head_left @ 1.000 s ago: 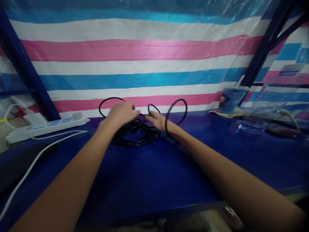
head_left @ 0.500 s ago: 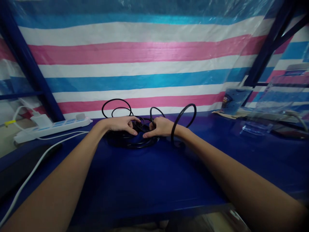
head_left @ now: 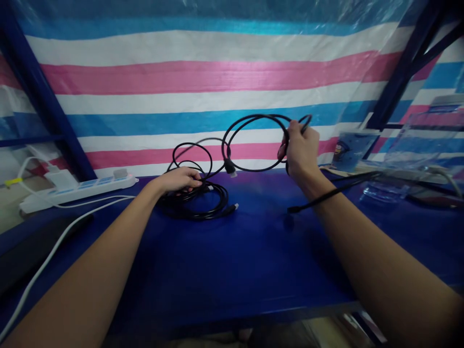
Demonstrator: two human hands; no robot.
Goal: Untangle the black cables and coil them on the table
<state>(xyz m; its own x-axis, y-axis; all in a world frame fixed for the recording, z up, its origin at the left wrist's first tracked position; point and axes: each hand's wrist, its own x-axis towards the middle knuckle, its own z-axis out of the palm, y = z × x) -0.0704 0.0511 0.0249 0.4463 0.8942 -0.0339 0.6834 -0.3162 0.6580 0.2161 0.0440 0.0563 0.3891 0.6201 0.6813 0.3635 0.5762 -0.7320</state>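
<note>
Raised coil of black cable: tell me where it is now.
In the head view, the coil is in the right hand, above the blue table, to the right of the left hand.

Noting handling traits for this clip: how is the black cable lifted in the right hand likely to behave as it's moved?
The black cable is probably springy rather than limp, since its loops hold round curves in the air. It may snag, as strands reach toward the pile by the left hand. The hanging plug would likely swing.

No text, brand or number is legible. Blue container (head_left: 357, 151), far right: small printed graphic (head_left: 340, 148) on its left side, lettering unresolved.
</note>
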